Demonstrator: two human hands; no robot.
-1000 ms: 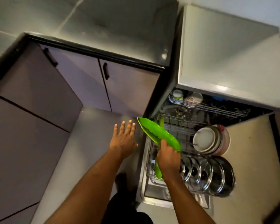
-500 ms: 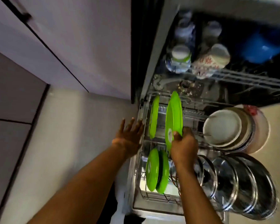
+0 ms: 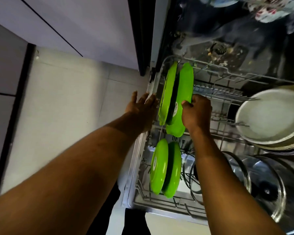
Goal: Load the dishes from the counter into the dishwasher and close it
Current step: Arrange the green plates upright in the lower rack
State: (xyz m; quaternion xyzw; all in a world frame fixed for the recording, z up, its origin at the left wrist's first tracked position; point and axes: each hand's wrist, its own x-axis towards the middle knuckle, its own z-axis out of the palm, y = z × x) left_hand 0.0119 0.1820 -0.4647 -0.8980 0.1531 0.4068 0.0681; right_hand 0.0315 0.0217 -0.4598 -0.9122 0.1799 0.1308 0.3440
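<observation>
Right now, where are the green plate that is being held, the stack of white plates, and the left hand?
held green plate (image 3: pixel 185 85): head view, upper part of its green surface.
stack of white plates (image 3: pixel 271 116): head view, centre of the front plate.
left hand (image 3: pixel 143 106): head view, middle of its back.

Your pulled-out lower rack (image 3: pixel 159 203) carries everything here. On its left side, a far pair of green plates (image 3: pixel 166 92) stands on edge; your right hand (image 3: pixel 196 112) grips the inner plate (image 3: pixel 186 82) of that pair. A near pair of green plates (image 3: pixel 165 167) stands on edge closer to you. On the right, stacked pale plates (image 3: pixel 270 112) lean, with glass lids (image 3: pixel 271 182) upright nearer you.
</observation>
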